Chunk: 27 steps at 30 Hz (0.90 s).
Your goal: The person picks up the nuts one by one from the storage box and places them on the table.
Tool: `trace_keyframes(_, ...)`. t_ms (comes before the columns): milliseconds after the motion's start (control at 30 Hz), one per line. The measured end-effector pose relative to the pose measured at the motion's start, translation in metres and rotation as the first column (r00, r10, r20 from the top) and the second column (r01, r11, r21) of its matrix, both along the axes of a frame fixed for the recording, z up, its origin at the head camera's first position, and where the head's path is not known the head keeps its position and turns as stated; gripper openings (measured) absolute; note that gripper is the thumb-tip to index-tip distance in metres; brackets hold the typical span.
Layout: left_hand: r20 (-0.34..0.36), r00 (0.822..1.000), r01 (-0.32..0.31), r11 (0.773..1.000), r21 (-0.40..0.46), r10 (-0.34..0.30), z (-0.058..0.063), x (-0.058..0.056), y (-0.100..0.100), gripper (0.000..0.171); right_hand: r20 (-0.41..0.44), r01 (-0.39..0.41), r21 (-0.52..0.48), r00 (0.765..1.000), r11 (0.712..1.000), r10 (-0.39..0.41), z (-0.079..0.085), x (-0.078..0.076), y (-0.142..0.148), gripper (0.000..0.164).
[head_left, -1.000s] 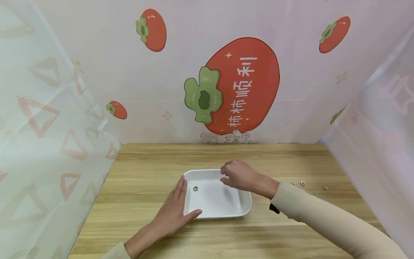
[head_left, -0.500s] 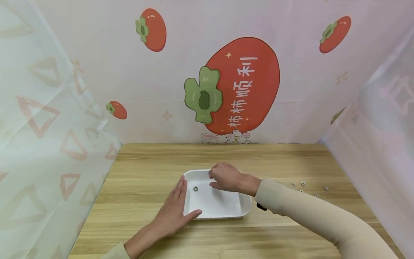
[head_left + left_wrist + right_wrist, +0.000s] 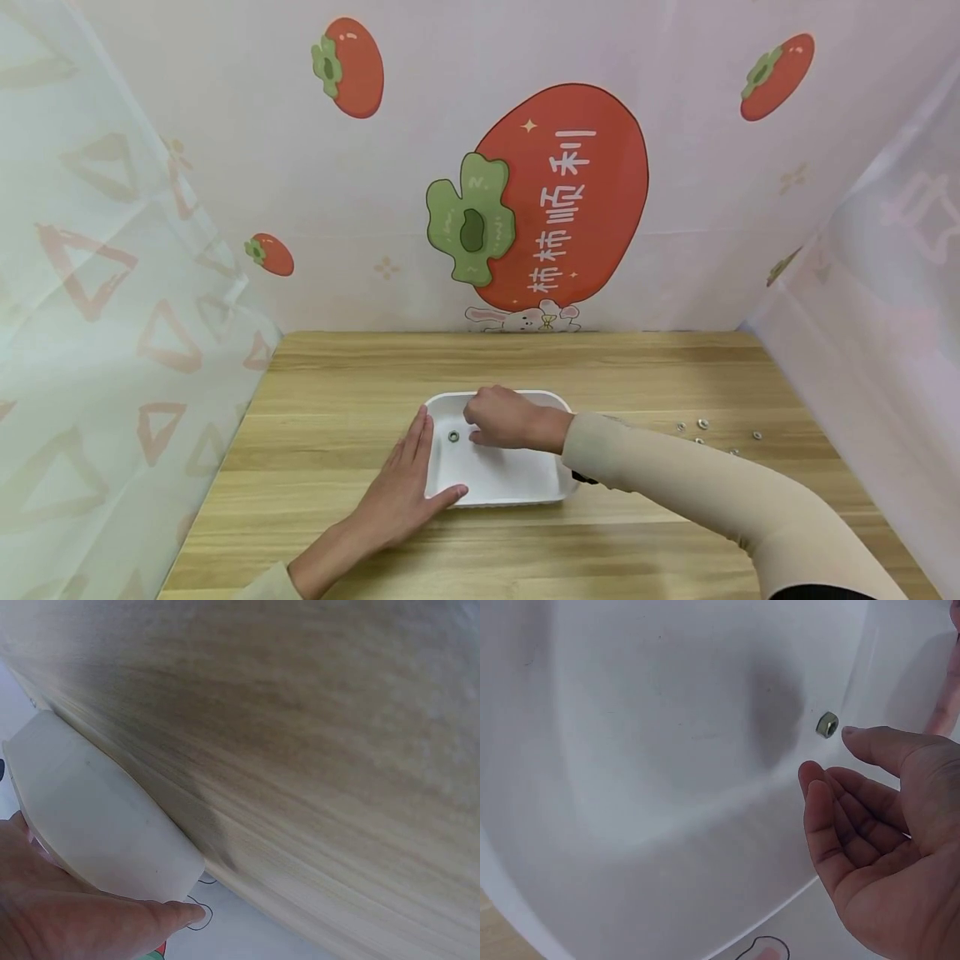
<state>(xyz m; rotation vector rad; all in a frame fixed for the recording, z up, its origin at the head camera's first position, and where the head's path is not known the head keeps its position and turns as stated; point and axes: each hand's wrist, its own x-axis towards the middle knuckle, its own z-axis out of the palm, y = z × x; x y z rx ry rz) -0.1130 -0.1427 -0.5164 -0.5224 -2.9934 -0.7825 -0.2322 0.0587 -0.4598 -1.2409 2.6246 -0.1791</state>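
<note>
A white tray (image 3: 517, 486) lies on the wooden table. One metal nut (image 3: 453, 436) sits on its floor near the left wall, also plain in the right wrist view as a greenish-silver nut (image 3: 826, 725). My left hand (image 3: 401, 492) rests against the tray's left side, fingers straight along the rim and thumb over the near edge. Over the tray, my right hand (image 3: 501, 417) hovers just right of the nut. In the right wrist view, the right hand (image 3: 885, 817) has its thumb apart from loosely bent fingers, nothing between them; the nut lies just beyond the thumb tip.
Several small metal nuts (image 3: 702, 424) lie scattered on the table (image 3: 337, 383) to the right, beyond the right forearm. A printed curtain (image 3: 697, 250) hangs behind and along both sides of the table. A dark band shows at the right wrist.
My right hand has moved left across the tray, toward the nut, and slightly lower. The left hand, tray and nut have stayed in place.
</note>
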Motion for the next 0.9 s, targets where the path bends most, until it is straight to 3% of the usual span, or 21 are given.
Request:
trace_keyframes(533,0.011,1.0,0.009,1.0,0.012,-0.009,0.001,0.0,-0.001,0.111,0.002,-0.045,0.014,0.999,0.999,0.045,-0.008,-0.004,-0.019,0.003)
trace_keyframes(667,0.012,1.0,0.009,1.0,0.014,-0.01,0.001,-0.001,-0.001,0.111,-0.024,-0.062,0.023,0.998,0.998,0.063,-0.012,-0.005,-0.025,0.015)
trace_keyframes(900,0.013,1.0,0.012,1.0,0.02,-0.013,0.0,-0.001,-0.001,0.111,-0.045,-0.101,0.048,0.994,0.994,0.103,-0.024,-0.007,-0.031,0.017)
